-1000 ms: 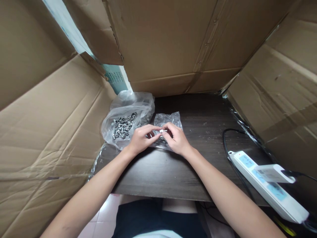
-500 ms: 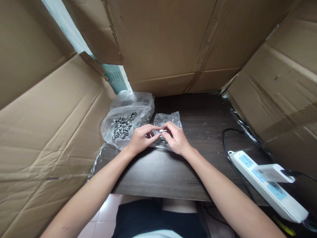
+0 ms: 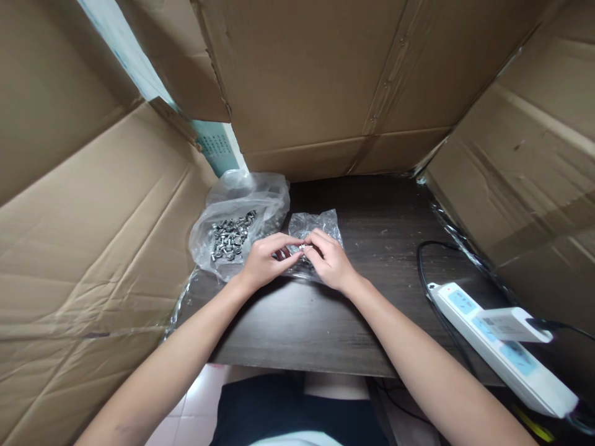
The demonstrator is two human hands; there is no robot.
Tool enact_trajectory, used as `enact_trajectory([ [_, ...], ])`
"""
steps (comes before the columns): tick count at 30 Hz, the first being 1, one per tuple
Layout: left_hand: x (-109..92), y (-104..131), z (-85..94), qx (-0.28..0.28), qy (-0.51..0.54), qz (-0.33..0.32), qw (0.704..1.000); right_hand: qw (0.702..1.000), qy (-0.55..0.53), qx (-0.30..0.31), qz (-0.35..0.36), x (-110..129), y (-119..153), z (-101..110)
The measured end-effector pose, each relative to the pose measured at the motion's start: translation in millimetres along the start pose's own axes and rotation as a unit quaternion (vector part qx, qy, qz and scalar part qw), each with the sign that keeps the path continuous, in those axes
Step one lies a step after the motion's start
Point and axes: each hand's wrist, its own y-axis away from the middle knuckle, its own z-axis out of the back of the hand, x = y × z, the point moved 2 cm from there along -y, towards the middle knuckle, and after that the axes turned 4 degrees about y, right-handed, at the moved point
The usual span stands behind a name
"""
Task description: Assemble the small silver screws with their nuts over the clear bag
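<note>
Far left: cardboard wall [image 3: 93, 266], creased, standing along the table [image 3: 302, 328]. Next, big plastic bag [image 3: 201, 244], mouth open, loose metal fasteners [image 3: 230, 240] visible in it; sits just beside the left hand, on its outer, far side.

Left hand [image 3: 267, 259]: thumb and index tips pinching the left side of a small shiny part [image 3: 302, 247], other fingers curled under. Part sits right between the two hands' fingertips, touching both, so neither hand is nearer. Long axis: can't tell, mostly covered by fingers; looks held above the small clear bag [image 3: 320, 219], which lies flat and crinkled under and beyond the fingertips. Some small bits show below the pinch, too small to identify.

Right hand [image 3: 332, 261]: thumb and index closed on the part's right side, tips almost meeting the left hand's. Fingers hide most of the part; nothing else crowds it.

Further right, well apart from the hands: black cable [image 3: 421, 263] looping on the table, then white power strip [image 3: 543, 381], slanted, with white adapter [image 3: 514, 324] plugged in. Neither blocks the hands.
</note>
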Motion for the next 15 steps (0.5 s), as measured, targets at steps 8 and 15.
enact_trajectory([
  [8,-2.4,-0.1,0.3,0.002,-0.009,-0.004,1.000,1.000,0.013,0.009,-0.002,-1.2,-1.4,-1.5],
  [15,-4.4,-1.6,1.7,-0.002,-0.005,-0.002,1.000,1.000,0.007,0.009,-0.021,1.5,-1.1,1.0],
])
